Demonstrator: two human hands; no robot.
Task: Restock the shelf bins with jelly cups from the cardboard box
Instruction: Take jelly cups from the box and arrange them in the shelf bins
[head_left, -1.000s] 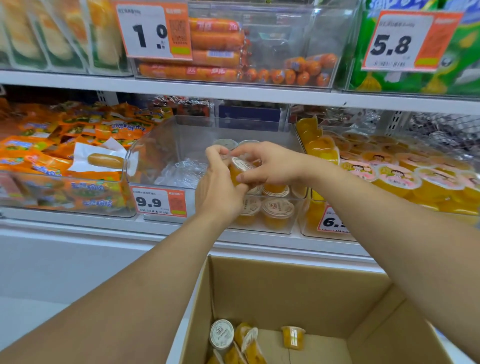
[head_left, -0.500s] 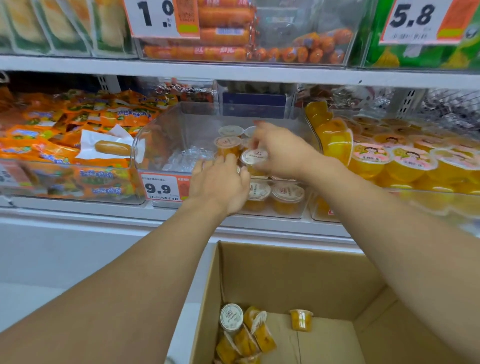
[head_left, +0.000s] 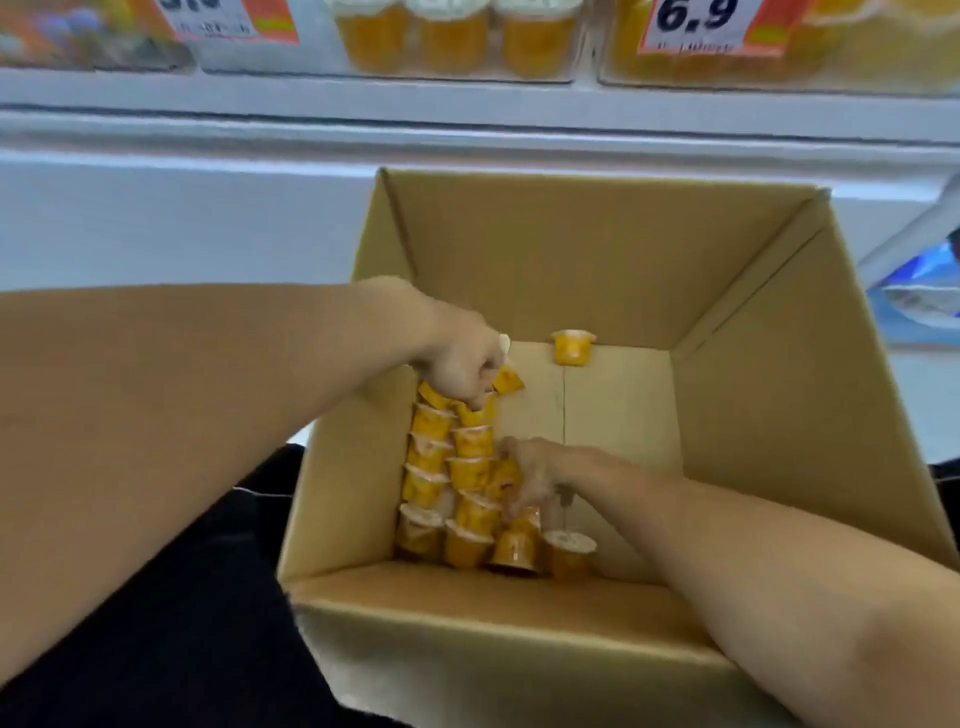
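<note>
Under a "6.9" price tag (head_left: 696, 23) at upper right, both hands grip jelly cups (head_left: 470, 441) along the cardboard box (head_left: 571, 260)'s left wall: left hand (head_left: 462, 364), right hand (head_left: 530, 475); floor bare rightward.

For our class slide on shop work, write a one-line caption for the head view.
Both hands, left hand and right hand, reach among jelly cups inside the cardboard box.

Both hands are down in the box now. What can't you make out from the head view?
- Left hand: knuckles hide its grip on the cups.
- Right hand: fingertips buried among cups; grip unclear.
- Left price tag: cut off by top edge, blurred.
- Shelf bins: only the fronts show.
- Box: near corners cut off by arms.
</note>
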